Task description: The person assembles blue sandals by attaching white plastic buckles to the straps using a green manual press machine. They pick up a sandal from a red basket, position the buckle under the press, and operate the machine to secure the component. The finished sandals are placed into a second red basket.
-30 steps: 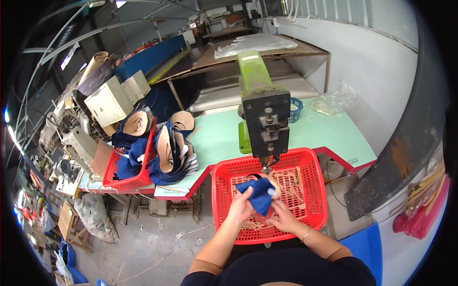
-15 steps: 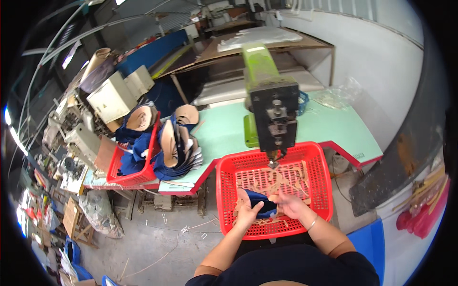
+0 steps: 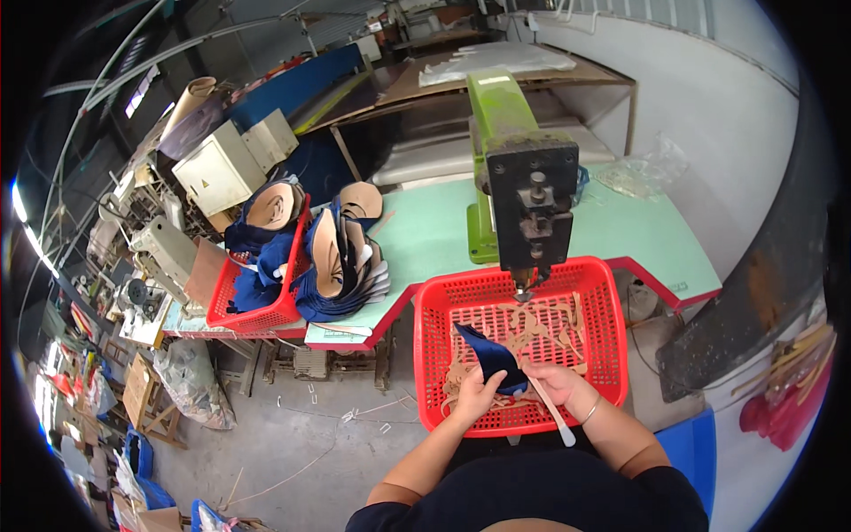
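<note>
while both hands pinch it over red basket (image 3: 612, 355) near edge, left hand (image 3: 479, 390) and right hand (image 3: 554, 383) clamped on navy shoe upper (image 3: 492, 356): looks soft, light, floppy; grip at edges.

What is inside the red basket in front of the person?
The red basket holds tan strips. Both hands, left hand and right hand, hold a dark blue piece, hiding what lies beneath.

Dark blue shoe piece (image 3: 490, 356) in my hands, over the red basket (image 3: 610, 337).

I hold the piece in both hands: my left hand (image 3: 479, 396) grips its lower edge, and my right hand (image 3: 556, 384) pinches the side nearest it along with a thin white stick (image 3: 552, 411) that slants down toward me. The piece is curved and floppy, tilted up and away from me, its point toward the basket's left wall. Tan strips (image 3: 532, 324) lie loose on the basket floor beneath it.
</note>
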Tool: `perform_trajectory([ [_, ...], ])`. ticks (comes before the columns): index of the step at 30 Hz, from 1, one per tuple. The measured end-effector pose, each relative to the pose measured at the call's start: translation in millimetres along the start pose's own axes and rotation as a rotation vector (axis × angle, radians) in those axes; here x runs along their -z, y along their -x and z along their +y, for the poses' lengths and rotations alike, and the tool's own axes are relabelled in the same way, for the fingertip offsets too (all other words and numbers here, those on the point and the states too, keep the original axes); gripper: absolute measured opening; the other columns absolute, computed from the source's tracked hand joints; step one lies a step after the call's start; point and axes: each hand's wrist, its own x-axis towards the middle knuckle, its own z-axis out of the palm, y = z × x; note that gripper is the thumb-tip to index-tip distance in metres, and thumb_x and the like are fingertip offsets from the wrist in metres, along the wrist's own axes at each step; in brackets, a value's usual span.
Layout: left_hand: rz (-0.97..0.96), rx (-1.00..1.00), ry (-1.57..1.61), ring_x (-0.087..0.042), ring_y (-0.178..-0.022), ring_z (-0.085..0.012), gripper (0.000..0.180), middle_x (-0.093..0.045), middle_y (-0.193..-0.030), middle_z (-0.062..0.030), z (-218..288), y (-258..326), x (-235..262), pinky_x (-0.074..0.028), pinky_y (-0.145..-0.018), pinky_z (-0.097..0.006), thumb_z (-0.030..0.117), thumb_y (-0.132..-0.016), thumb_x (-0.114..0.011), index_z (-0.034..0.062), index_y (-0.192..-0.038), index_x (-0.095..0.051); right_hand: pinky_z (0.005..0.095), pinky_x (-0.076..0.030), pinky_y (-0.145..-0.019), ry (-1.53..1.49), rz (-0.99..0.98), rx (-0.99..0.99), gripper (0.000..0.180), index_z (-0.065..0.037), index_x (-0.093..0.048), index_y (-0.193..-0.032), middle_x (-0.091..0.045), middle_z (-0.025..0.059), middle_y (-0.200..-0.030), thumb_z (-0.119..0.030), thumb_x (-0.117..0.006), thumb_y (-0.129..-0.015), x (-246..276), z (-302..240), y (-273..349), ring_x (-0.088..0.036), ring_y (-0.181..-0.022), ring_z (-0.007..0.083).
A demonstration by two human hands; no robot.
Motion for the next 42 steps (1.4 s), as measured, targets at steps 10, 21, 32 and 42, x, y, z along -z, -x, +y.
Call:
perform_trajectory([
  [10,0.435,-0.26,-0.214,-0.05,-0.106,-0.0195,0.037,-0.048,-0.119,-0.0135,5,-23,5,-0.045,-0.085,-0.03,0.005,-0.082,-0.062,0.0005,-0.116,-0.047,0.0342,-0.045,-0.069,1.65,0.47,0.868,0.025,-0.001,-0.062,-0.073,-0.057,0.0088,-0.065,-0.023,-0.073,-0.069,-55,-23,23,-0.058,-0.069,0.0243],
  [21,-0.38,-0.557,-0.734,-0.044,-0.116,-0.0314,0.018,-0.053,-0.108,-0.0132,47,-66,2,-0.033,-0.1,-0.046,0.016,-0.07,-0.07,0.005,-0.078,-0.059,0.0361,-0.047,-0.067,1.527,0.667,1.03,0.015,-0.006,-0.064,-0.079,-0.062,0.01,-0.074,-0.019,-0.068,-0.072,-30,-54,21,-0.061,-0.069,0.0282],
  [32,-0.37,-0.638,-1.156,-0.055,-0.065,-0.0281,0.022,-0.053,-0.068,-0.0088,19,-60,-7,-0.046,-0.061,-0.038,0.021,-0.071,-0.068,0.007,-0.083,-0.056,0.0374,-0.041,-0.076,1.869,0.589,0.87,0.016,-0.008,-0.064,-0.079,-0.061,0.0082,-0.073,-0.024,-0.066,-0.074,-47,-62,34,-0.06,-0.072,0.0238],
  [42,-0.133,0.46,0.434,-0.049,-0.097,-0.0113,0.051,-0.053,-0.108,-0.0012,-37,-47,-25,-0.039,-0.085,-0.03,0.03,-0.092,-0.05,0.0047,-0.132,-0.03,0.0363,-0.042,-0.071,1.463,0.557,1.16,0.009,-0.007,-0.063,-0.078,-0.062,0.0076,-0.076,-0.014,-0.066,-0.073,-44,-47,17,-0.058,-0.076,0.0254],
])
